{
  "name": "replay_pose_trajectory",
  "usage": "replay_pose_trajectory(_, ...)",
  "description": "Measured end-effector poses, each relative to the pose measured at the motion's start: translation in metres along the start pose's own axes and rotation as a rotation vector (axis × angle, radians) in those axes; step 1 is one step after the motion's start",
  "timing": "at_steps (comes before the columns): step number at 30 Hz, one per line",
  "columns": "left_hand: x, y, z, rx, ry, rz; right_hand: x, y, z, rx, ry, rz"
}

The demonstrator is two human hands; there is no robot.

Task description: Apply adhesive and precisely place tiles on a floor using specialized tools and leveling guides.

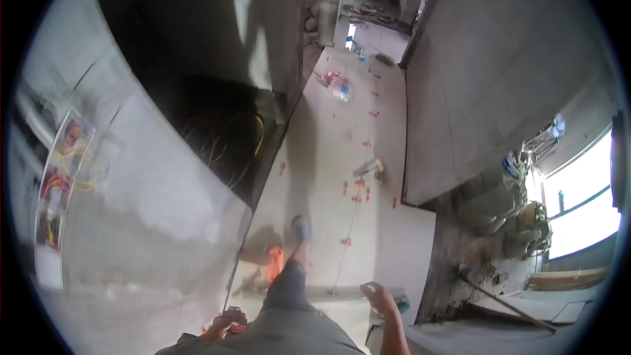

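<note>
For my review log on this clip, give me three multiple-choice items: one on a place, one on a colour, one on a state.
1. Where do the small red clips lie?
A. on the tiled floor
B. on the grey wall
C. in the right hand

2. What colour is the thing in the left hand?
A. green
B. red
C. white

3. How is the right hand?
A. gripping a broom
B. flat on the wall
C. free, held over the floor

Key: 1 A, they dot the pale floor along the corridor. 2 B, a red object shows at the fingers. 3 C, nothing clearly shows in it, though blur leaves some doubt.
</note>
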State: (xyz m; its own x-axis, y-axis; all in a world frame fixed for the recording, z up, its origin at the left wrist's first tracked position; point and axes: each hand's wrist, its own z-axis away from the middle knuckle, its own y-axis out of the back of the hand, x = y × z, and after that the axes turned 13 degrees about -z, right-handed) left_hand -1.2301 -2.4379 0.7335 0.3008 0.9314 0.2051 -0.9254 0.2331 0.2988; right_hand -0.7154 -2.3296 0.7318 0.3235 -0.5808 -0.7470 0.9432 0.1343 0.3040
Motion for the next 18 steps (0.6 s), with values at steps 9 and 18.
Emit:
replay_pose_trajectory(9,0.411,0.062,-0.211,0.032,-0.637,-0.083,-0.120,0.094,-0.267,0.141,-0.154,-0.465)
replay_pose_trajectory(18,0.726,0.063,-0.223,0.060,-0.908,-0.227,0.109,0.110,-0.282,0.135,-0.048,-0.009)
